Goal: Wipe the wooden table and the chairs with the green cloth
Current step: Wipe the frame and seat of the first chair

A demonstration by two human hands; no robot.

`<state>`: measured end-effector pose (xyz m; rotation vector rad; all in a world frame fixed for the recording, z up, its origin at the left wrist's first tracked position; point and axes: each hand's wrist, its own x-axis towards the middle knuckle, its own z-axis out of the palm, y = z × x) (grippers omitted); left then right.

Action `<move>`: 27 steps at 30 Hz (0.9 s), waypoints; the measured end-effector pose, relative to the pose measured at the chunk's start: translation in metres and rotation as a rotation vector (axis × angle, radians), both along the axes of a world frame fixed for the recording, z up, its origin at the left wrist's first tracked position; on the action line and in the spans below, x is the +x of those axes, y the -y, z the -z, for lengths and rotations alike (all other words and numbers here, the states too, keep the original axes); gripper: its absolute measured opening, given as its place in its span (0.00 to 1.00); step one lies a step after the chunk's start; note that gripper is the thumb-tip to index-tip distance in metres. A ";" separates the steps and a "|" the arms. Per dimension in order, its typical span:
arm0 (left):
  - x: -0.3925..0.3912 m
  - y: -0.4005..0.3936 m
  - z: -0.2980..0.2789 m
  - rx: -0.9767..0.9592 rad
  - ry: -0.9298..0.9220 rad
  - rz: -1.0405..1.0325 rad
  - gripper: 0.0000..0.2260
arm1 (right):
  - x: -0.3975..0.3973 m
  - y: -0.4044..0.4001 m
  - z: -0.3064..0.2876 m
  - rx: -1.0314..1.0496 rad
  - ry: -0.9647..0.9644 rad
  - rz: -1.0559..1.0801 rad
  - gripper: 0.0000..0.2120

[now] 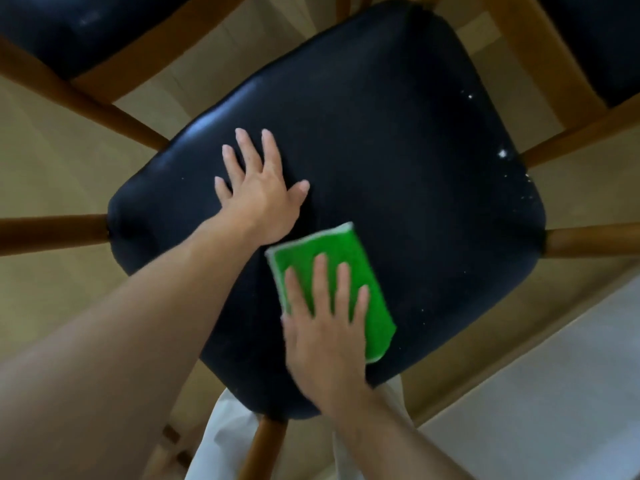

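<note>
Both my forearms reached over the black chair seat point(381, 150); my right hand point(325, 327) pressed flat, fingers straight, on the green cloth point(346, 251) at the seat's near edge; my left hand point(258, 188) lay spread beside it; I judged the seat-wiping underway, white crumbs point(502, 154) at its far corner next.

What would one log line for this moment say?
step: wiping chair seat | right hand: flat on green cloth | left hand: flat on seat | white specks near right edge
</note>
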<state>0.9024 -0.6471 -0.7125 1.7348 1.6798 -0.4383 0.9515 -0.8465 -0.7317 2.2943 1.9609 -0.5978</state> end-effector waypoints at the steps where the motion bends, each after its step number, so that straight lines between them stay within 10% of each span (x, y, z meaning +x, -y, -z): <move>1: 0.000 0.001 0.005 -0.011 -0.021 0.007 0.38 | -0.004 0.010 -0.001 -0.014 -0.042 -0.099 0.29; 5: 0.003 0.006 0.013 -0.008 -0.084 0.032 0.41 | 0.049 -0.013 0.008 0.024 -0.080 -0.302 0.27; 15: 0.011 -0.001 0.007 -0.164 -0.182 0.019 0.41 | 0.144 -0.115 0.010 0.065 0.141 0.303 0.28; 21: 0.016 -0.004 0.005 -0.220 -0.234 0.020 0.41 | 0.105 -0.024 0.007 0.034 0.003 -0.194 0.27; 27: 0.019 -0.005 0.005 -0.249 -0.267 0.008 0.41 | 0.182 -0.088 0.009 0.044 0.157 0.526 0.28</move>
